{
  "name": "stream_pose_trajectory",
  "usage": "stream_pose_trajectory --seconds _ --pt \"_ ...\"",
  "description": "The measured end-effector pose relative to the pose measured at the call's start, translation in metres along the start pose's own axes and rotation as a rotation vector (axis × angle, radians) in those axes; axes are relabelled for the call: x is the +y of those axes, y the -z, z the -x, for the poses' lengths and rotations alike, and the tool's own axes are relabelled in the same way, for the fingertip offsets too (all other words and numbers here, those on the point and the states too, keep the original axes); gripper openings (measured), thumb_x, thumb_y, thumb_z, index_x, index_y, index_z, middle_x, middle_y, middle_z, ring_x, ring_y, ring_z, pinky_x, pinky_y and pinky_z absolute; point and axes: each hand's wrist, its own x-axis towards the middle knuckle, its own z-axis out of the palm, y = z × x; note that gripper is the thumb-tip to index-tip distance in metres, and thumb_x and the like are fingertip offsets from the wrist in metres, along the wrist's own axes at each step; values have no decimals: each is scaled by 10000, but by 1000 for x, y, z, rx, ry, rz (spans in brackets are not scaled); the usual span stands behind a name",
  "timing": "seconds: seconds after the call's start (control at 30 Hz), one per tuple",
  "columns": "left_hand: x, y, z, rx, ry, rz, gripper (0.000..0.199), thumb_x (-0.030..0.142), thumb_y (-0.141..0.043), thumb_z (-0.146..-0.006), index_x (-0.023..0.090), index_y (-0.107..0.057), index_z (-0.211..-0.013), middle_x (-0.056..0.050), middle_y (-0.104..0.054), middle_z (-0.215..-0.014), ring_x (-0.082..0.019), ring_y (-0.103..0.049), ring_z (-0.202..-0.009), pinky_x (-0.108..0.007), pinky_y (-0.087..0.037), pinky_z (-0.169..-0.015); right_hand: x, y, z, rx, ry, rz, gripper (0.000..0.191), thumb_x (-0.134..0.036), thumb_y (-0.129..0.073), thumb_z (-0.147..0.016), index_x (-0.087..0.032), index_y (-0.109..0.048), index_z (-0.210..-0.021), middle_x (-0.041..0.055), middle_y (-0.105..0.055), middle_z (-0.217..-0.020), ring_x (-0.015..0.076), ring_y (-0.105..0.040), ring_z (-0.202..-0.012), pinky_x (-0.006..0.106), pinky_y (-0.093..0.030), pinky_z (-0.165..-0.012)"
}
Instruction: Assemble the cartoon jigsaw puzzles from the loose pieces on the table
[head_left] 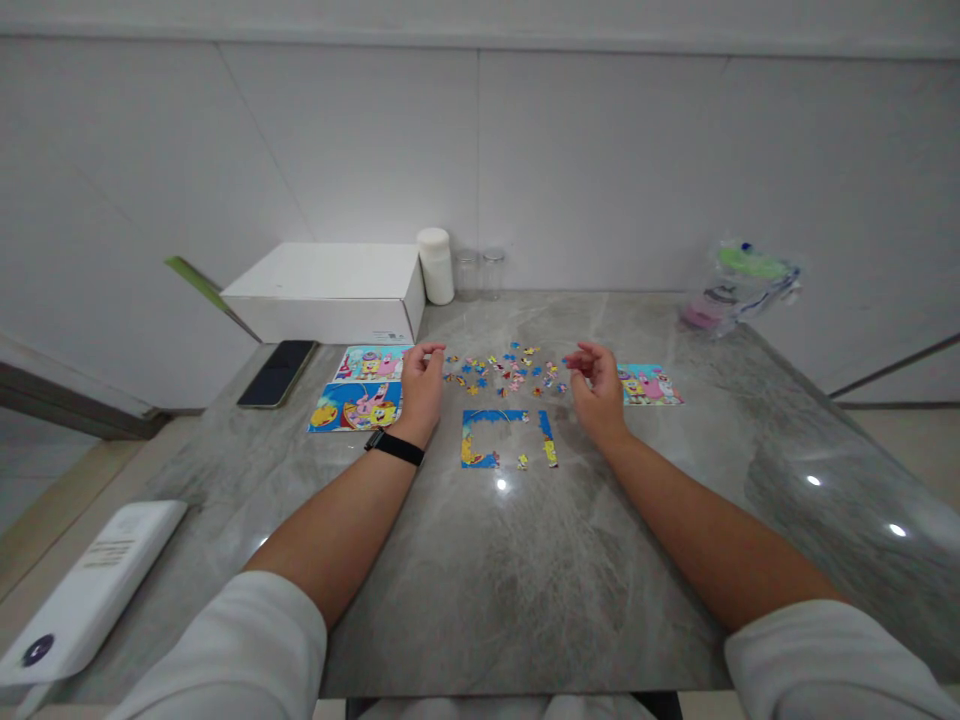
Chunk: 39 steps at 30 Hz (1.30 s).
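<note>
A partial puzzle frame (470,445) of blue and yellow pieces lies on the table, with gaps in its right and bottom parts. Beyond it, many loose pieces (516,378) are scattered. My left hand (424,382) rests left of these pieces, over the edge of the picture cards, thumb and fingers drawn together; anything between them is too small to make out. To the right of the pieces, my right hand (598,388) is loosely curled with its fingers apart and nothing visible in it. A small yellow piece (523,462) sits near the frame's bottom gap.
Picture cards (352,408) lie at the left, another card (651,385) at the right. A phone (277,374), white box (322,300), white bottle (436,266) and two clear glasses (493,273) stand or lie farther off. A plastic bag (739,288) is back right, a white device (97,585) front left.
</note>
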Motion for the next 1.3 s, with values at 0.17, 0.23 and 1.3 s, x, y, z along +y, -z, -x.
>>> stream_pose_trajectory --seconds 0.17,0.23,1.3 --pt "-2 0 -4 57 -10 -5 147 288 -617 -947 222 -655 -1072 -31 -602 -1005 -161 -568 -842 -286 -511 -767 -16 2 -6 37 9 -27 415 -221 -573 -860 -283 -555 -1269 50 -689 -1064 209 -685 -956 420 -588 -907" --pt "-2 -1 -3 44 -8 -7 181 289 -597 -953 225 -643 -1116 -32 -609 -1027 -159 -572 -838 -289 -514 -771 -29 6 -11 61 31 -20 393 -246 -564 -877 -283 -545 -1267 62 -680 -1054 215 -682 -935 424 -595 -886" --pt "19 31 -16 -392 -437 -880 354 98 -610 -824 240 -698 -1136 -107 -700 -1155 -335 -607 -1152 -509 -427 -1000 11 -42 -34 -415 310 474 325 -187 -570 -887 -236 -727 -1168 103 -777 -1089 308 -676 -1067 508 -501 -1013"
